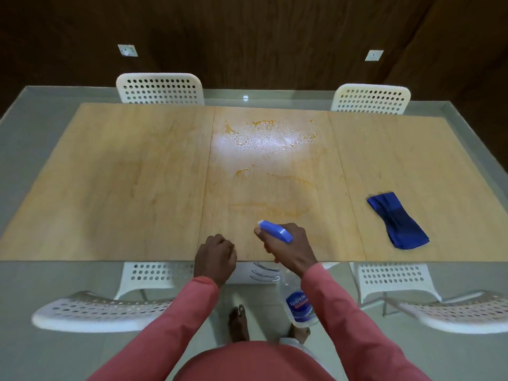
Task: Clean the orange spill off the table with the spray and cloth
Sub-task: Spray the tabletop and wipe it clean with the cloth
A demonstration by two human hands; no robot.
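Observation:
An orange spill (270, 149) spreads over the middle panel of the light wooden table (123, 174), wet and beaded under a bright reflection at the far side, fainter nearer me. My right hand (291, 244) grips a clear spray bottle (298, 303) by its blue trigger head (276, 231), nozzle pointing over the table, the bottle body hanging below the near edge. My left hand (215, 255) rests as a closed fist on the near edge, holding nothing. A folded blue cloth (397, 221) lies on the right panel, away from both hands.
Two white perforated chairs (160, 89) (371, 99) stand at the far side and two more (101, 312) (453, 312) at the near side, left and right of me. A dark wooden wall is behind. My bare feet stand on the pale floor.

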